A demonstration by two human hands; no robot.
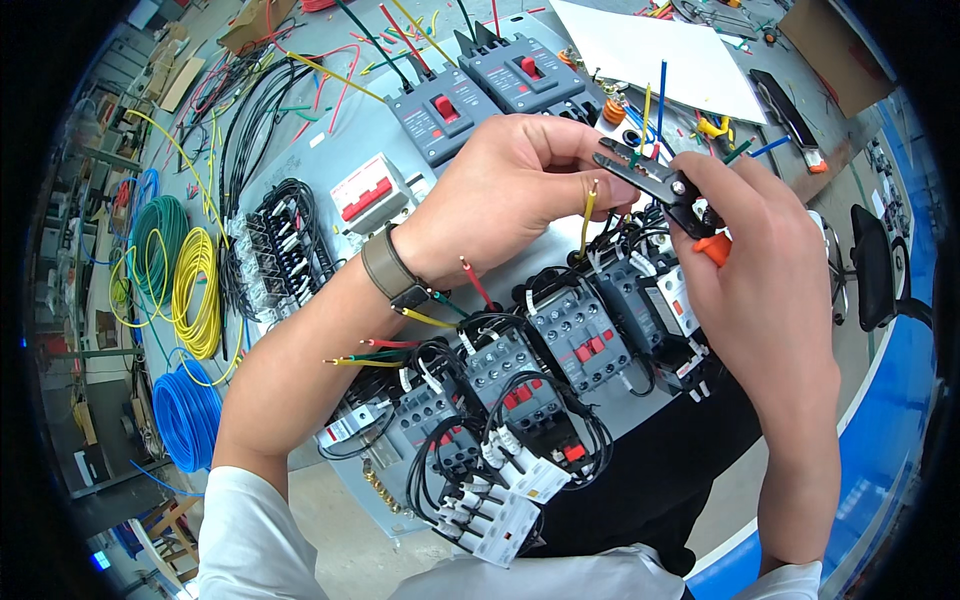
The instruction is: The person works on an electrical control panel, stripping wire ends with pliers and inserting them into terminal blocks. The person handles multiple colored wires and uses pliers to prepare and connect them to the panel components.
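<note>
My right hand point(750, 230) grips a wire stripper point(668, 187) with black jaws and orange handles. The jaws point left, over the fingertips of my left hand point(540, 170). That hand is closed, thumb against fingers; what it pinches is hidden behind the tool. A green wire end shows beside the jaws. Upright yellow and blue wires point(661, 100) rise just behind them, and a yellow wire point(588, 215) with a bare copper tip stands by my left thumb. Below lie grey contactors point(578, 335) with red parts and black wiring, fixed on a grey metal panel point(310, 165).
Two circuit breakers point(437, 115) with red levers sit at the panel's far side, a white switch point(370, 195) to their left. Yellow point(197, 290), green and blue wire coils hang at left. A white sheet point(650, 55), cardboard and a black stool point(873, 265) are at right.
</note>
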